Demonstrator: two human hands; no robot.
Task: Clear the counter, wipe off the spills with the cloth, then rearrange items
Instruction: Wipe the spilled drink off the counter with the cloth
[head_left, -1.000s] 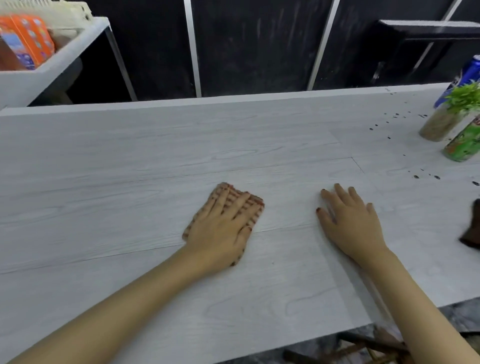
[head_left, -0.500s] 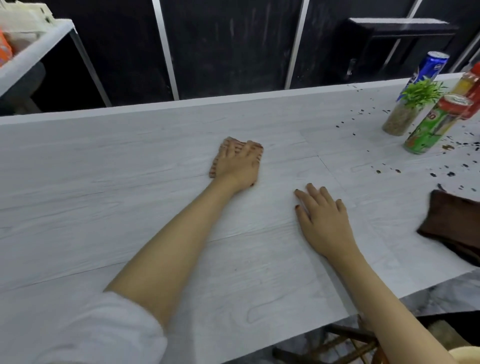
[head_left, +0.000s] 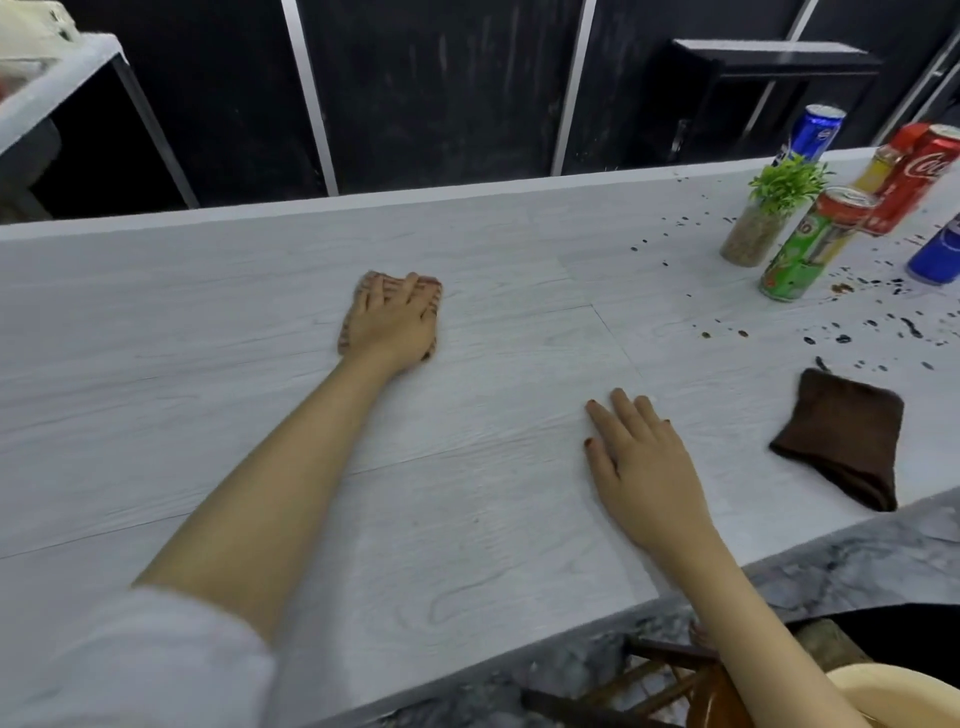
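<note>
The left hand (head_left: 397, 319) lies flat on a small striped cloth (head_left: 363, 291) in the middle of the pale grey counter (head_left: 208, 322); its fingers are spread out and press the cloth down, not curled around it; only the edges of the cloth peek out around the hand. The right hand (head_left: 641, 465) rests flat and open on the bare counter, nearer the front edge, and holds nothing. A folded dark brown cloth (head_left: 844, 434) lies to the right of that hand, well apart from it. Past it, small dark spills (head_left: 841, 335) dot the right end of the counter. Cans stand among the spots: a green can (head_left: 802, 249) in front, a red can (head_left: 911, 179) behind it, a blue can (head_left: 810, 135) near the back edge, and another blue can (head_left: 937, 254) at the far right, partly cut off. A little green plant in a jar (head_left: 763, 223) stands just beside the green can.
</note>
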